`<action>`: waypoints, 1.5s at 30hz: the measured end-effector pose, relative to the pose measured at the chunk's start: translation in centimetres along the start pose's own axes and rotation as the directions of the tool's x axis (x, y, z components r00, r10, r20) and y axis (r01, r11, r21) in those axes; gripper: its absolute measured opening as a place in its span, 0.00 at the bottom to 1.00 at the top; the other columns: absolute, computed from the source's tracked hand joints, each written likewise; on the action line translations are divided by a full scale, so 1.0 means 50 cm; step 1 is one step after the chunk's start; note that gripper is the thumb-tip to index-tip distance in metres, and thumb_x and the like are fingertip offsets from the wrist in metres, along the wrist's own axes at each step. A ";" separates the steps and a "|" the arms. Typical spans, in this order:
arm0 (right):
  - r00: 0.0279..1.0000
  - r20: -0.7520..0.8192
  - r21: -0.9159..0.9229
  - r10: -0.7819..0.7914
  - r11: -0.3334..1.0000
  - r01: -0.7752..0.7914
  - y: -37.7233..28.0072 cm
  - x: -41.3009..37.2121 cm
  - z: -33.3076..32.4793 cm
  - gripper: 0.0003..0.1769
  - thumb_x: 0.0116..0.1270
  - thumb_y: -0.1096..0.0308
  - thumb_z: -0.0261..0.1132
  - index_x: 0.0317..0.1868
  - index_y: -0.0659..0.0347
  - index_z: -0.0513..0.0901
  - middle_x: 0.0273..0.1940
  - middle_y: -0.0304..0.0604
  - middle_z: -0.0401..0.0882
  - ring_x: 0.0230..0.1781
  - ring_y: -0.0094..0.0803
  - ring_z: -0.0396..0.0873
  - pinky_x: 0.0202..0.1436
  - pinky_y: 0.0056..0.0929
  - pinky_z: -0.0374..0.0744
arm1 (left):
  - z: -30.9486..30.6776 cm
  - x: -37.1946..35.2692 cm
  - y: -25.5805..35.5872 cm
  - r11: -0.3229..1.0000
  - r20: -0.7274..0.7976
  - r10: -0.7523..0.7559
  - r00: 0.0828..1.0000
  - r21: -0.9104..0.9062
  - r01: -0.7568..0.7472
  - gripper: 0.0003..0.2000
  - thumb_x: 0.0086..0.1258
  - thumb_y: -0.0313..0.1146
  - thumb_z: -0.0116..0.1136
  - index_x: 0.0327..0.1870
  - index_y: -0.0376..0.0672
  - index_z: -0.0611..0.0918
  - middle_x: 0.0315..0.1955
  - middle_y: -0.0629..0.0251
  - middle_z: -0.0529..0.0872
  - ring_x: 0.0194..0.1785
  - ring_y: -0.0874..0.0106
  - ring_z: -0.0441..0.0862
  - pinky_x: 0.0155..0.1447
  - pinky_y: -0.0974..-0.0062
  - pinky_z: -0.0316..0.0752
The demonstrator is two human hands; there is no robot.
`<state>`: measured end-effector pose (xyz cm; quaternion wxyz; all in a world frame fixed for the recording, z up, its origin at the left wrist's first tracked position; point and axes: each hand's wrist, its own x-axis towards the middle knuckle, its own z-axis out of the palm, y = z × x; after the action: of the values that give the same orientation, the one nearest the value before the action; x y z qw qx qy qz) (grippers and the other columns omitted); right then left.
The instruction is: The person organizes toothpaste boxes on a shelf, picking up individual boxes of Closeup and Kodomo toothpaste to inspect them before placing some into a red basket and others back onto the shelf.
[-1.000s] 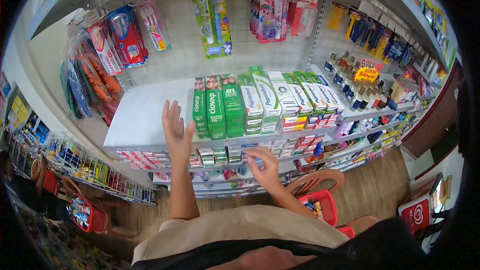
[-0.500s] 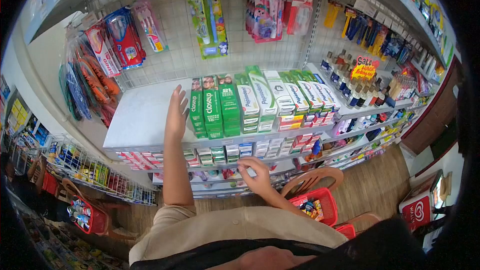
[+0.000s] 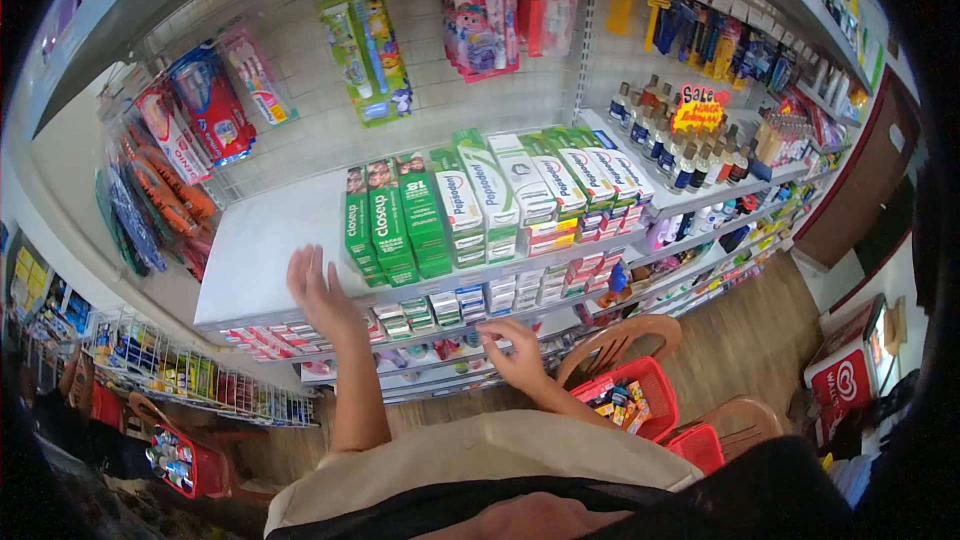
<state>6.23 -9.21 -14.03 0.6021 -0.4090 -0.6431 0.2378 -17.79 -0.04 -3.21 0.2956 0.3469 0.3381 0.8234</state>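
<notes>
My left hand (image 3: 326, 298) is over the front edge of the white shelf (image 3: 262, 258), fingers spread and holding nothing. Just to its right stand green Closeup toothpaste boxes (image 3: 392, 225), upright in a row. Beside them are white-and-green Pepsodent boxes (image 3: 500, 195), some standing on stacks of flat boxes. Lower down, my right hand (image 3: 516, 352) hovers in front of the lower shelf with its fingers loosely bent, apart from the thumb. Nothing shows in it. Small toothpaste boxes (image 3: 405, 315) lie stacked on the shelf behind the hands.
Packaged toothbrushes (image 3: 365, 50) hang at the back. Small bottles (image 3: 690, 165) stand right, by a sale sign (image 3: 700, 108). A red basket (image 3: 655, 400) with packets rests by a brown chair (image 3: 640, 335) at lower right. Wire racks (image 3: 190, 365) and another person (image 3: 75, 410) are at left.
My left hand has dropped from beside the Closeup boxes toward the shelf's front edge, its fingers spreading. The view has shifted, so the shelf goods appear further left. My right hand stays nearly still.
</notes>
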 end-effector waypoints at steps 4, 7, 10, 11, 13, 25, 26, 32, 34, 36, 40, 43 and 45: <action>0.998 -0.025 -0.017 0.062 0.998 -0.063 0.018 -0.013 -0.030 0.10 0.64 0.77 0.67 0.46 0.63 0.86 0.41 0.45 0.86 0.38 0.30 0.83 0.43 0.27 0.78 | -0.052 -0.117 -0.024 0.998 0.050 0.013 0.999 0.054 -0.016 0.07 0.76 0.31 0.51 0.48 0.40 0.76 0.44 0.62 0.79 0.50 0.72 0.78 0.55 0.72 0.72; 0.995 -0.064 -0.070 0.077 0.994 -0.081 -0.023 0.026 -0.076 0.11 0.63 0.77 0.68 0.46 0.63 0.86 0.41 0.46 0.86 0.40 0.33 0.83 0.43 0.29 0.79 | -0.065 -0.181 -0.047 0.993 0.229 0.011 0.973 0.109 -0.037 0.04 0.74 0.28 0.54 0.44 0.40 0.76 0.35 0.64 0.80 0.40 0.75 0.79 0.48 0.74 0.73; 0.943 -0.135 -0.268 -0.306 0.927 0.263 -0.074 0.118 -0.128 0.11 0.61 0.78 0.69 0.45 0.62 0.87 0.40 0.45 0.86 0.39 0.38 0.83 0.44 0.32 0.80 | -0.063 -0.236 -0.068 0.992 0.321 -0.043 0.946 0.126 0.002 0.04 0.74 0.26 0.54 0.46 0.40 0.75 0.31 0.65 0.81 0.36 0.75 0.78 0.44 0.75 0.73; 0.918 -0.093 -0.337 -0.386 0.880 0.336 -0.094 0.153 -0.150 0.13 0.59 0.78 0.70 0.45 0.61 0.87 0.42 0.45 0.85 0.41 0.40 0.83 0.45 0.34 0.80 | -0.064 -0.253 -0.074 0.994 0.352 -0.066 0.934 0.109 0.029 0.05 0.74 0.26 0.54 0.47 0.40 0.75 0.30 0.66 0.81 0.36 0.75 0.79 0.44 0.76 0.73; 0.884 0.017 -0.482 -0.466 0.771 0.416 -0.137 0.219 -0.186 0.16 0.56 0.75 0.72 0.47 0.57 0.87 0.49 0.44 0.83 0.47 0.40 0.81 0.49 0.37 0.79 | -0.037 -0.282 -0.044 0.991 0.363 -0.117 0.924 0.103 0.084 0.05 0.74 0.25 0.53 0.47 0.39 0.75 0.29 0.66 0.81 0.35 0.76 0.79 0.43 0.76 0.73; 0.903 0.216 -0.756 -0.372 0.522 0.395 -0.138 0.326 -0.205 0.22 0.53 0.63 0.76 0.50 0.49 0.84 0.56 0.31 0.81 0.65 0.36 0.73 0.62 0.44 0.67 | -0.033 -0.322 -0.050 0.986 0.325 -0.157 0.932 0.097 0.132 0.05 0.74 0.24 0.56 0.47 0.38 0.76 0.32 0.69 0.79 0.34 0.78 0.79 0.41 0.79 0.73; 0.900 0.210 -0.749 -0.382 0.529 0.399 -0.135 0.325 -0.205 0.22 0.52 0.63 0.76 0.50 0.50 0.84 0.56 0.31 0.81 0.64 0.35 0.73 0.62 0.44 0.67 | -0.037 -0.323 -0.053 0.987 0.324 -0.149 0.934 0.099 0.123 0.05 0.74 0.24 0.56 0.47 0.39 0.76 0.33 0.69 0.79 0.34 0.79 0.79 0.42 0.79 0.73; 0.896 0.225 -0.740 -0.382 0.532 0.412 -0.133 0.327 -0.201 0.25 0.51 0.64 0.76 0.52 0.51 0.82 0.54 0.32 0.81 0.63 0.34 0.74 0.61 0.43 0.68 | -0.045 -0.334 -0.059 0.990 0.319 -0.134 0.938 0.095 0.109 0.06 0.73 0.24 0.57 0.47 0.39 0.76 0.33 0.69 0.79 0.36 0.79 0.79 0.43 0.79 0.74; 0.899 0.221 -0.729 -0.379 0.548 0.411 -0.133 0.325 -0.199 0.25 0.51 0.65 0.76 0.52 0.51 0.81 0.54 0.33 0.81 0.63 0.34 0.74 0.61 0.44 0.68 | -0.044 -0.340 -0.058 0.990 0.322 -0.132 0.938 0.099 0.105 0.06 0.73 0.24 0.58 0.47 0.39 0.76 0.33 0.69 0.80 0.36 0.79 0.79 0.44 0.79 0.74; 0.900 0.217 -0.716 -0.377 0.565 0.410 -0.137 0.326 -0.195 0.25 0.51 0.66 0.75 0.52 0.52 0.81 0.53 0.33 0.81 0.63 0.35 0.74 0.60 0.45 0.68 | -0.042 -0.347 -0.054 0.986 0.321 -0.153 0.935 0.117 0.121 0.06 0.73 0.24 0.58 0.47 0.39 0.76 0.33 0.69 0.81 0.37 0.79 0.79 0.45 0.80 0.73; 0.884 0.256 -0.735 -0.391 0.515 0.441 -0.165 0.328 -0.187 0.27 0.51 0.67 0.74 0.55 0.48 0.82 0.55 0.34 0.80 0.66 0.36 0.72 0.66 0.55 0.65 | -0.039 -0.359 -0.042 0.980 0.307 -0.169 0.937 0.155 0.126 0.06 0.73 0.23 0.58 0.47 0.39 0.76 0.32 0.68 0.81 0.38 0.79 0.79 0.46 0.80 0.73; 0.861 0.332 -0.720 -0.385 0.486 0.495 -0.163 0.332 -0.181 0.28 0.52 0.66 0.73 0.56 0.46 0.82 0.55 0.35 0.80 0.68 0.36 0.70 0.70 0.62 0.60 | -0.041 -0.363 -0.036 0.981 0.314 -0.157 0.936 0.157 0.112 0.06 0.73 0.24 0.57 0.47 0.38 0.76 0.32 0.68 0.82 0.38 0.79 0.78 0.46 0.80 0.72; 0.853 0.359 -0.717 -0.379 0.472 0.512 -0.162 0.334 -0.177 0.27 0.53 0.66 0.72 0.57 0.45 0.83 0.55 0.35 0.80 0.68 0.36 0.70 0.72 0.64 0.58 | -0.042 -0.366 -0.031 0.982 0.315 -0.135 0.939 0.166 0.086 0.05 0.74 0.25 0.56 0.48 0.38 0.76 0.32 0.68 0.81 0.38 0.79 0.78 0.47 0.80 0.72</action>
<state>13.88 -1.75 3.56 0.3473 -0.4304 -0.8069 -0.2077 -8.32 -13.03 -12.31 0.3662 0.4793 0.3647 0.7094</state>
